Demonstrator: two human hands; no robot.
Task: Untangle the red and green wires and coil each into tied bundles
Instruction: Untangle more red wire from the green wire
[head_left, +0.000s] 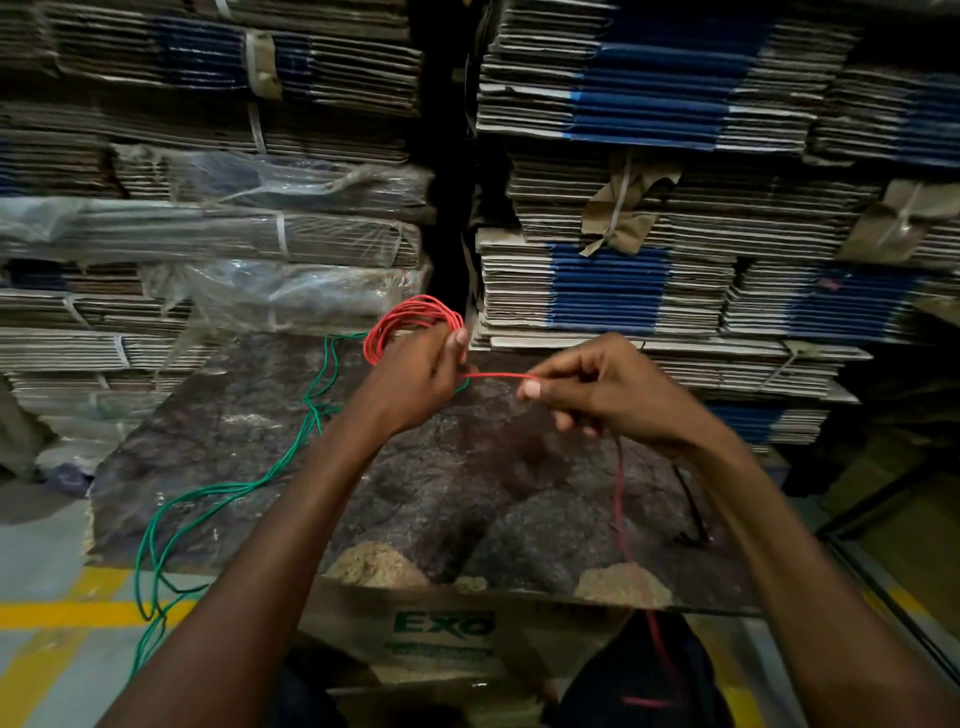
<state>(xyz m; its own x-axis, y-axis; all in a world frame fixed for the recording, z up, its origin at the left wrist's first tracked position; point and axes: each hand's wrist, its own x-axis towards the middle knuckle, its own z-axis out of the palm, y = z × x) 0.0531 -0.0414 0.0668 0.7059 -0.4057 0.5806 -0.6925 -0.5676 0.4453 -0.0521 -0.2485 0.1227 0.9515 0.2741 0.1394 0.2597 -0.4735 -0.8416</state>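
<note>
Head view: red wire (415, 317) coiled in left hand (415, 374), taut strand pinched by right hand (597, 384).

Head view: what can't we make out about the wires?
- Red coil: loop count and any tie, hidden by the left hand.
- Red wire tail: lost in shadow near the bottom edge.
- Green wire: far end behind the left hand, near end fades over the floor.
- Right hand: pinch blurred.
</note>
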